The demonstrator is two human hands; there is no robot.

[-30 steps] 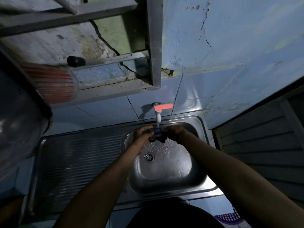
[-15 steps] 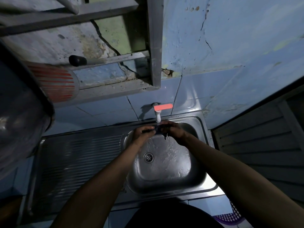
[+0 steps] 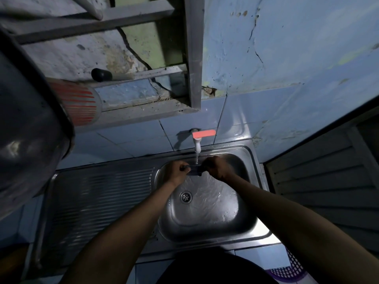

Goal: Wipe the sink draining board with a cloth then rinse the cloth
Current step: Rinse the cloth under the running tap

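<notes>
1. The left hand [image 3: 178, 171] and right hand [image 3: 217, 167] both grip a small dark cloth [image 3: 195, 170], fingers curled round its 2 ends, stretching it between them.
2. The cloth sits over the back of the sink basin [image 3: 207, 220], directly under the tap [image 3: 198, 140], whose thin stream of water [image 3: 196, 157] falls onto it.
3. The tap has a red lever handle and a white spout, fixed to the blue tiled wall [image 3: 235, 119].
4. Water sheets across the basin floor near the drain [image 3: 185, 196].
5. The ribbed draining board [image 3: 98, 201] lies left of the basin, beside the left forearm.
6. A metal rack [image 3: 192, 54] hangs above the tap; a red-striped cup [image 3: 82, 103] lies on it at left.
7. A large dark pot [image 3: 26, 130] blocks the left edge of the view.
8. A purple mesh basket [image 3: 291, 271] shows at bottom right.
</notes>
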